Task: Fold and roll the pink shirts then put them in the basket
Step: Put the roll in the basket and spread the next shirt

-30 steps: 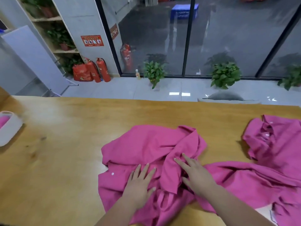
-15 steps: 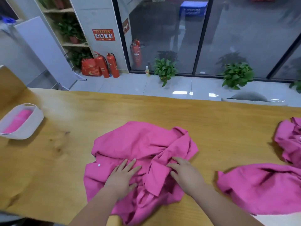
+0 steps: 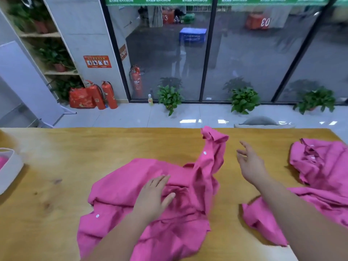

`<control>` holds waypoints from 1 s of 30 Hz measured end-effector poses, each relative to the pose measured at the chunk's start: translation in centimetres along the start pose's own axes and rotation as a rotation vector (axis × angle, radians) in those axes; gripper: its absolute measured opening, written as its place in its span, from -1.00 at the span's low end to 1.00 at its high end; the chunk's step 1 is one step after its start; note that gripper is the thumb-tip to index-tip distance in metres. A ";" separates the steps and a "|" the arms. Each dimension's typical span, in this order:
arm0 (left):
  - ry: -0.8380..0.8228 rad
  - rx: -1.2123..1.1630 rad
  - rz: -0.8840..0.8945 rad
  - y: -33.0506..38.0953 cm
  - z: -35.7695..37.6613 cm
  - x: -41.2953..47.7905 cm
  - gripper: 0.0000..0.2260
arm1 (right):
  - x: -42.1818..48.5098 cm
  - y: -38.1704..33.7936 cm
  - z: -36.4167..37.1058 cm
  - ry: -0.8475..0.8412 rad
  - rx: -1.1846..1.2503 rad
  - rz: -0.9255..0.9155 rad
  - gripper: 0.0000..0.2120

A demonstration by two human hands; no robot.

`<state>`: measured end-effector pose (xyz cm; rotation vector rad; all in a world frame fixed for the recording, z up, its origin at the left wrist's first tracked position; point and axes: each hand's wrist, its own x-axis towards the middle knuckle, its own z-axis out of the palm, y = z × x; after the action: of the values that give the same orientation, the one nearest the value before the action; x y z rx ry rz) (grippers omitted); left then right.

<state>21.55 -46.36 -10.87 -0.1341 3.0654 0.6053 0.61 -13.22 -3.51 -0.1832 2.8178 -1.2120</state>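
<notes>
Head view, over a table (image 3: 56,162). Near middle: crumpled shirt (image 3: 122,189), with one flap (image 3: 212,147) up in the air at its far right. To the right, well apart: other shirts (image 3: 320,166). At the left edge: basket (image 3: 11,172), something pink inside. Left hand (image 3: 152,198) flat on the shirt, fingers straight, pressing. Right hand (image 3: 250,164) just right of the flap, fingers spread, holding nothing. Risk, as a judgement: flap unsupported, so likely to drop back in a bunch and crease the fold; also a slide of the shirt under too light a press.
</notes>
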 end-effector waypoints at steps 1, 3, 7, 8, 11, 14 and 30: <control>-0.036 -0.032 0.007 0.9 0.6 0.5 -0.32 | -0.3 2.8 -0.4 -0.026 -0.218 -0.004 -0.47; -0.133 -0.061 0.009 2.5 2.3 0.9 -0.30 | -2.8 8.3 -0.3 -0.200 -0.552 0.000 -0.34; -0.255 0.074 -0.014 5.2 5.7 0.6 -0.25 | -10.4 15.2 0.4 -0.482 -0.788 0.053 -0.34; -0.248 0.113 -0.040 5.7 6.2 0.7 -0.25 | -11.7 16.5 -0.1 -0.498 -0.799 0.033 -0.36; -0.173 0.206 -0.071 6.9 7.0 1.3 -0.24 | -13.1 20.1 -2.7 -0.448 -0.801 0.076 -0.35; -0.142 0.245 -0.010 8.1 7.5 2.5 -0.24 | -13.2 22.5 -6.3 -0.284 -0.858 0.217 -0.43; -0.342 0.277 0.222 18.0 10.2 1.7 -0.34 | -9.7 11.0 2.2 -0.413 -0.521 -0.194 -0.43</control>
<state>18.26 -26.03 -13.59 0.2857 2.8054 0.1756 9.53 -5.97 -12.87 -0.6599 2.7067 -0.3653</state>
